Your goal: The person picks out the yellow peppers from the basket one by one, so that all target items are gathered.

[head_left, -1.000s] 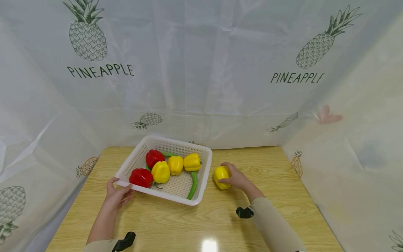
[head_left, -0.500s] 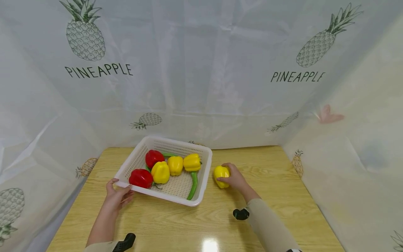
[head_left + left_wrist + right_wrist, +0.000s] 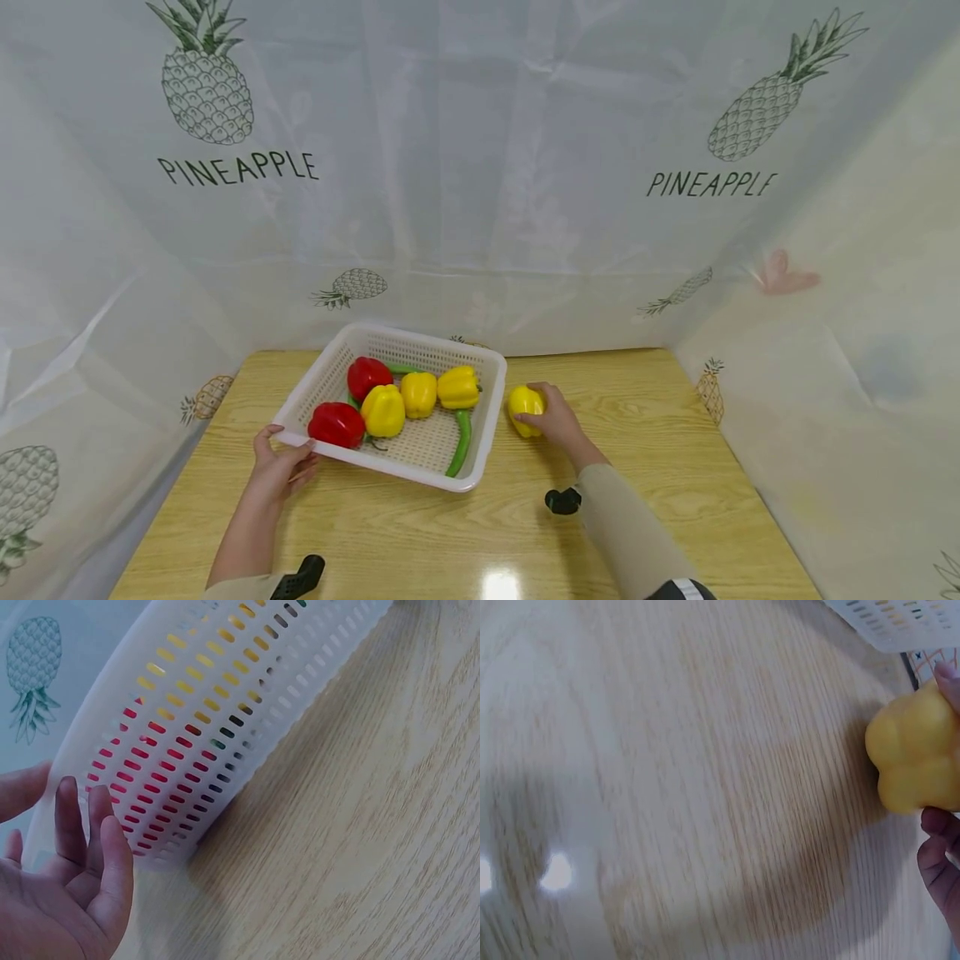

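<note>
My left hand (image 3: 281, 473) holds the near left corner of a white perforated plastic basket (image 3: 397, 472), thumb on the rim and the other fingers under it. In the left wrist view those fingers lie against the slotted wall (image 3: 225, 712). Right of the basket, my right hand (image 3: 558, 421) grips a yellow bell pepper (image 3: 523, 404) between thumb and fingers. Its lobed end (image 3: 911, 746) faces the right wrist camera, close over the table. Inside the basket lie two red bell peppers (image 3: 336, 425), several yellow bell peppers (image 3: 383, 411) and long green peppers (image 3: 460, 442).
A wood-grain table (image 3: 420, 542) carries the basket. White curtain sheets (image 3: 480, 208) printed with pineapples hang behind the table and along both sides. The basket's right wall stands close to the held pepper.
My right hand and the yellow bell pepper have shifted slightly away from me, toward the table's far edge. My left hand and the basket have stayed in place.
</note>
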Demonstrator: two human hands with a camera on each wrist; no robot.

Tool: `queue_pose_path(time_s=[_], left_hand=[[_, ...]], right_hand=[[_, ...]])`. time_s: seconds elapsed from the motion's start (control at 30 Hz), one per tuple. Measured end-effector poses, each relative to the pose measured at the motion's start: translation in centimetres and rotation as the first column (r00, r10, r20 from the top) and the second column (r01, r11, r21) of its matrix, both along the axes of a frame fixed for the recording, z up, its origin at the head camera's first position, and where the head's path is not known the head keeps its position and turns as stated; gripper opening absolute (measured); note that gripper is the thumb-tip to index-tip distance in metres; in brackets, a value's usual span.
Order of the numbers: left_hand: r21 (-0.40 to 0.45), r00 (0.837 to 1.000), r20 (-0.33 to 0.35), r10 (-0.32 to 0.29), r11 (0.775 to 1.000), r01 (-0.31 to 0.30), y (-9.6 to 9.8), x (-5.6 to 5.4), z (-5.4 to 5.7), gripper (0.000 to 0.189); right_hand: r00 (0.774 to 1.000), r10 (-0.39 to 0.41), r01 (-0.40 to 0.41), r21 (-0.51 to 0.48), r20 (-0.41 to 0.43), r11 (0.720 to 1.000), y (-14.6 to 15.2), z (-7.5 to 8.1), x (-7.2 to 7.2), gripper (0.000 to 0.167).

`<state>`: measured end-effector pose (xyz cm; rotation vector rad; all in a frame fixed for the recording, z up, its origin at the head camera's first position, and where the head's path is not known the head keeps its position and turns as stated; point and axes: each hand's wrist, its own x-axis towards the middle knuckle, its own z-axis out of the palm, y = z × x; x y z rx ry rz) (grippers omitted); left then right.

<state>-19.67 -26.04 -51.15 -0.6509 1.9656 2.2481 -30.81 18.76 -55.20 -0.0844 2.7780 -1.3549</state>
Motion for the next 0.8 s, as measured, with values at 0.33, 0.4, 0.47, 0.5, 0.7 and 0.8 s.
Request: queue_pose_path(time_s=[0.33,0.4,0.47,0.5,0.7,0.8], left_hand=[[0.017,1.0,-0.01,0.006,1.0,-0.006,0.0,0.0,-0.1,0.058],[0.017,1.0,-0.011,0.005,1.0,-0.005,-0.1,-0.1,-0.1,0.058],[0.019,1.0,-0.01,0.004,1.0,-0.003,-0.1,-0.1,-0.1,0.058],[0.019,1.0,-0.009,0.003,1.0,-0.003,-0.1,-0.1,-0.1,0.058],[0.026,1.0,-0.012,0.008,1.0,-0.007,0.0,-0.1,0.0,0.057],[0.025,1.0,-0.015,0.009,1.0,-0.008,0.0,-0.1,0.0,0.056]], right_hand=[[0.999,-0.032,0.031,-0.047,-0.003,0.998,-0.3,-0.2,-0.5,0.066],[0.999,-0.036,0.036,-0.053,-0.008,0.998,-0.4,-0.2,-0.6,0.066],[0.999,-0.045,0.044,-0.051,-0.009,0.998,-0.4,-0.2,-0.7,0.065],[0.999,-0.047,0.046,-0.05,-0.009,0.998,-0.4,-0.2,-0.8,0.065],[0.998,-0.059,0.059,-0.054,-0.001,0.997,-0.6,-0.3,-1.2,0.066],[0.998,-0.066,0.066,-0.046,0.0,0.997,-0.6,-0.3,-1.4,0.067]])
